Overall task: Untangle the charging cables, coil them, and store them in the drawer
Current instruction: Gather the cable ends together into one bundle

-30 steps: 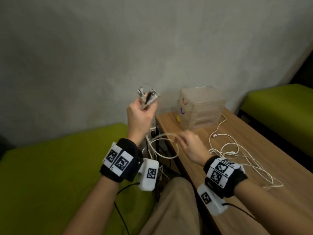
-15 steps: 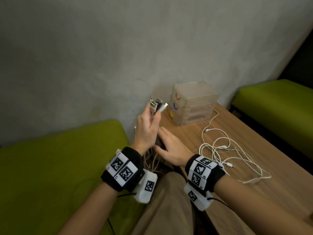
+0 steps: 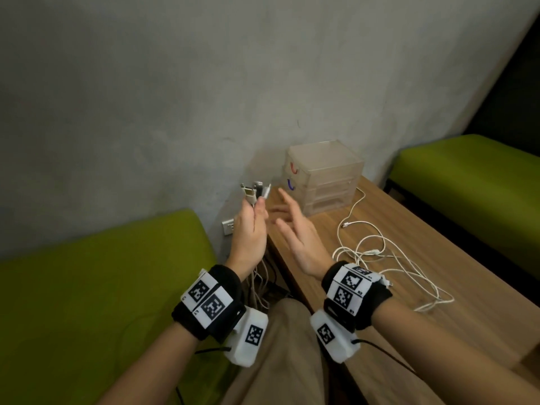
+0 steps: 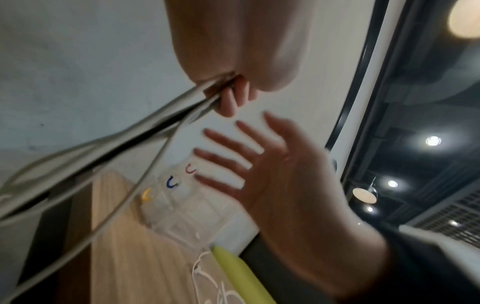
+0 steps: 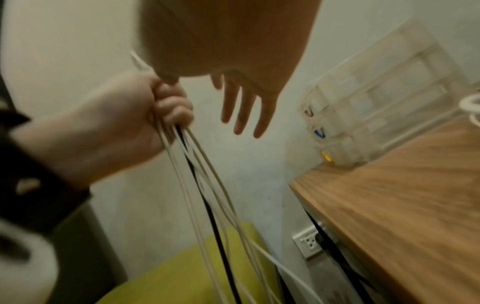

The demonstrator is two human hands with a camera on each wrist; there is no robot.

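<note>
- The brown wooden tabletop (image 3: 438,302) runs along my right side, its far end against the grey wall.
- The clear plastic drawer unit (image 3: 324,176) stands at the tabletop's far left corner, against the wall; all of its drawers look closed, marked by red, blue and yellow handles.
- A loose tangle of white charging cables (image 3: 388,264) lies on the tabletop to the right of my right wrist, one strand trailing back toward the drawer unit.
- My left hand (image 3: 249,232) is raised just off the tabletop's left edge, fingers curled tightly round a bundle of white and black cables (image 5: 205,185); their plug ends (image 3: 255,192) stick up above my fist and the cords hang down past the edge.
- My right hand (image 3: 295,235) is beside the left one, over the tabletop's left edge, fingers straight and spread, holding nothing and not touching the bundle.
- I judge I'm in the untangling step, with the ends gathered in one fist; nothing is coiled or stored yet.
- Next, I think, the free hand must take the hanging cords just below the fist and run down them to separate the strands, before coiling.
</note>
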